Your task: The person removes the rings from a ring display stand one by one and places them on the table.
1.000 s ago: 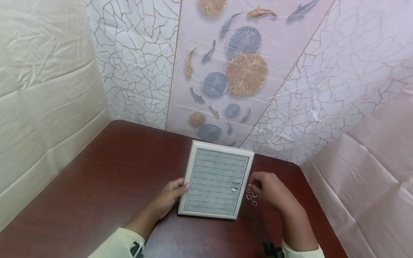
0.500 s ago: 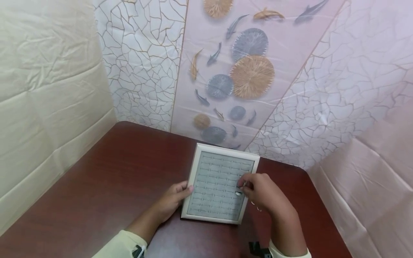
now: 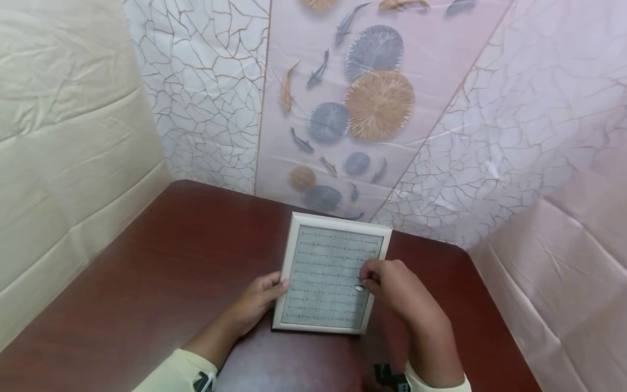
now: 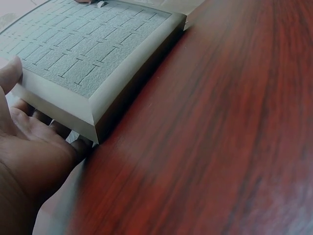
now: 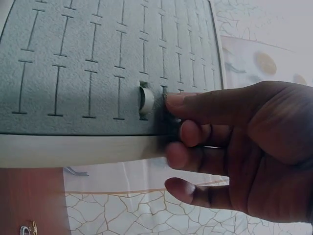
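A ring display tray (image 3: pixel 323 277) with a pale frame and a grey slotted pad stands tilted on the table. My left hand (image 3: pixel 257 299) grips its left edge, thumb on the frame; in the left wrist view the other fingers pass under the frame (image 4: pixel 58 100). At the pad's right side my right hand (image 3: pixel 399 286) pinches a small ring at a slot; the fingertips mostly hide it. Just beside that thumb, a silver ring (image 5: pixel 146 100) sits upright in its slot in the right wrist view.
Loose rings (image 5: pixel 28 229) lie on the dark red table (image 3: pixel 206 245), seen at the lower left of the right wrist view. A patterned cloth (image 3: pixel 210 109) hangs behind the table, and pale cloths (image 3: pixel 73 136) flank it.
My right hand has moved left from the loose rings beside the tray onto the pad, bringing a ring to the slots. The left hand keeps its grip on the tray.
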A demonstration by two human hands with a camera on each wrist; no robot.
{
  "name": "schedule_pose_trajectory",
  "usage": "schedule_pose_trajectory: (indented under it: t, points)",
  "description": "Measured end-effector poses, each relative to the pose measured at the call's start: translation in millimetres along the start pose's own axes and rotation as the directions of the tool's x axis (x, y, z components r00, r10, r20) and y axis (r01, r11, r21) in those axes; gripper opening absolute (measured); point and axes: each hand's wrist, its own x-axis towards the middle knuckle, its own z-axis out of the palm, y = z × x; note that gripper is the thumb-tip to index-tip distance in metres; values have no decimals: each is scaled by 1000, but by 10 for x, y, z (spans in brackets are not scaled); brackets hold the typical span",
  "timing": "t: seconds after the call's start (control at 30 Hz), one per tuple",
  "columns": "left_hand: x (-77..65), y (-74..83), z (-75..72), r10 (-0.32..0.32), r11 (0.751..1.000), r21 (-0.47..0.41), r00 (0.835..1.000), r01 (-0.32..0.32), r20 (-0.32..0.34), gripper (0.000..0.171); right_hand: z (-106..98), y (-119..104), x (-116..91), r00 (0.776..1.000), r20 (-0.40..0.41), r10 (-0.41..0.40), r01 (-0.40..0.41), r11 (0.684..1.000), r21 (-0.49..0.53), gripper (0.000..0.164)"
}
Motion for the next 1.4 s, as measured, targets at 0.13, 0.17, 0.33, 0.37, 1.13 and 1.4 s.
schedule_pose_trajectory:
  t: [0.13,0.17,0.33,0.37,1.13,1.4]
  points:
    - [20,6,-8,4,1000,-6,1000,-4,12,54,-45,5,-22,999,13,-31,31,999,-8,28]
    - [22,9,-11,7,1000,-9,1000,-7,13,54,-55,6,-22,999,19,-37,37,999,-2,28]
    - [19,21,-16,10,1000,-10,1000,-9,3,55,-78,-1,-14,998,52,-47,46,999,27,26]
    - [17,21,-17,8,1000,-11,1000,-8,2,54,-79,0,-15,997,57,-45,43,999,33,26]
    - [6,-8,-36,4,1000,-6,1000,-4,5,54,-55,-18,-32,998,43,-53,52,998,30,25]
    - [15,-15,-23,-5,1000,2,1000,5,1,53,-58,8,-56,998,31,-58,56,997,49,20]
